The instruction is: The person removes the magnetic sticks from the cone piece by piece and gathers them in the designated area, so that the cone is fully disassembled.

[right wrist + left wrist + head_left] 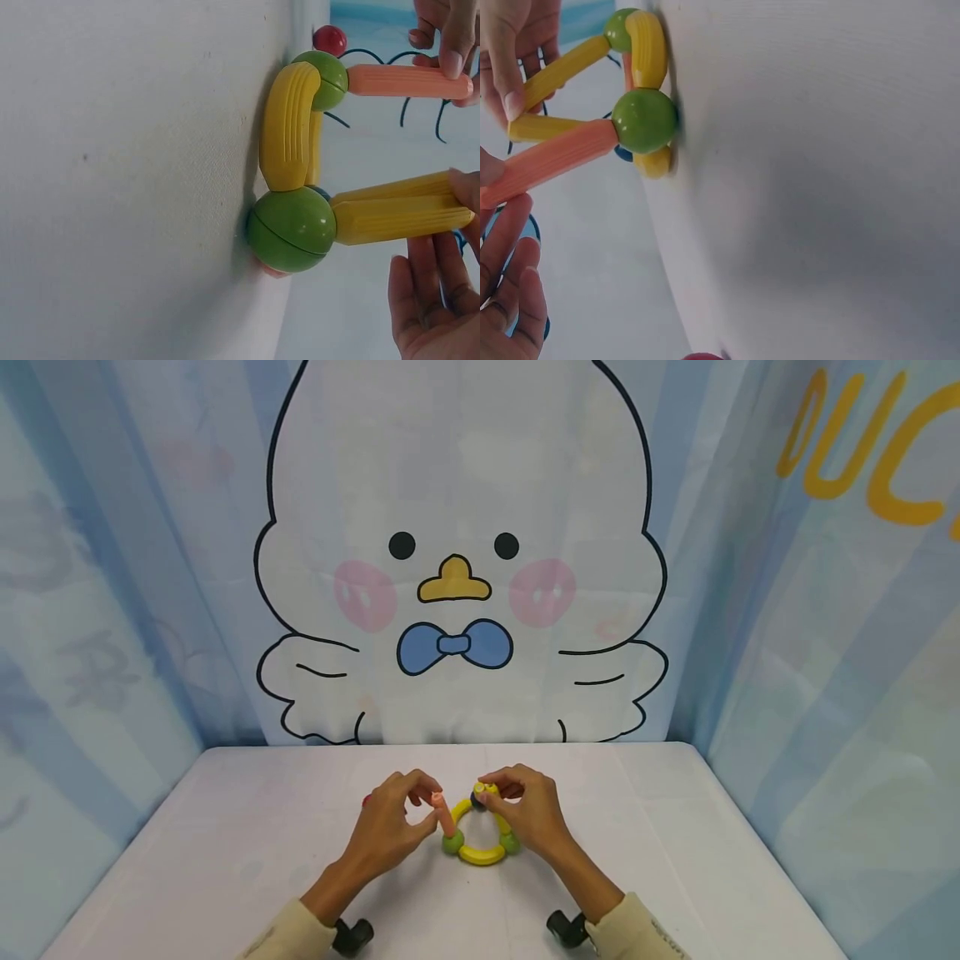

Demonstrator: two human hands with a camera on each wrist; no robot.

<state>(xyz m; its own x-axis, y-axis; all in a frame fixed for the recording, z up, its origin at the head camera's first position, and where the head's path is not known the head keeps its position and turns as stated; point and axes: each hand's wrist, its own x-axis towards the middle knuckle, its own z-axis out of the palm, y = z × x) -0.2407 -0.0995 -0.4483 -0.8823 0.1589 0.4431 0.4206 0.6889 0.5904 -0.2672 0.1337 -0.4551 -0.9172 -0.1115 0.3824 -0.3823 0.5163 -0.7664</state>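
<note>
A ring of curved yellow rods (482, 857) and balls lies on the table. Its near left green ball (645, 120) and near right green ball (292, 229) carry raised straight rods; a dark blue ball (476, 802) sits at the back. My left hand (390, 822) pinches the upper end of an orange magnetic rod (559, 159), whose lower end meets the left green ball. With thumb and fingers, my right hand (534, 810) holds the upper ends of two yellow magnetic rods (405, 219) together. They lean toward each other, one rising from the right green ball.
A red ball (330, 39) lies beyond the left hand, mostly hidden by it in the head view. The white table (637, 860) ends at a curtain (465, 702) printed with a cartoon duck. More blue curtains hang on both sides.
</note>
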